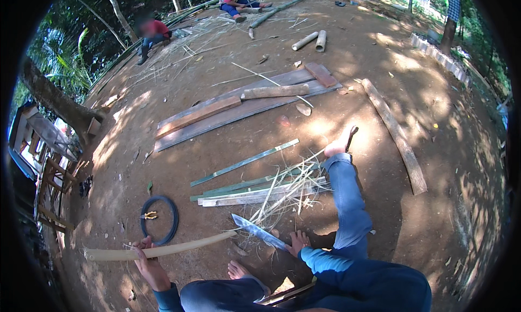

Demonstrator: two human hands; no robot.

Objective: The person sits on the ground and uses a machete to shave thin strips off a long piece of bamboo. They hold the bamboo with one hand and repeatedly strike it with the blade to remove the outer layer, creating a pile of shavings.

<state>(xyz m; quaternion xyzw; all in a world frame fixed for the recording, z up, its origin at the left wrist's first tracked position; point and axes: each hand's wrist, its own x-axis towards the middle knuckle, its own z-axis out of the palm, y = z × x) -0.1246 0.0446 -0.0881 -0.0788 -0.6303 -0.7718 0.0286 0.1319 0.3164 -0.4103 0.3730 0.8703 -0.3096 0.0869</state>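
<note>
A long pale bamboo strip (190, 246) lies across my left hand (152, 268), whose fingers are closed around it near its left end. The strip's right end comes close to the tip of a machete (259, 232). My right hand (297, 243) grips the machete low, beside my bent leg, and hides its handle. The broad blade points up and left. Just beyond it lies a tangle of thin pale shavings (290, 190), partly over several split bamboo strips (255, 196). One separate green strip (244, 162) lies a little farther off.
A coil of dark wire (176, 219) with yellow-handled pliers (149, 216) lies left. Ahead are wooden planks (252, 112) and a short log (275, 91); another log (395, 135) lies right. Two bamboo tubes (321, 41) and two seated people (154, 30) are farther away.
</note>
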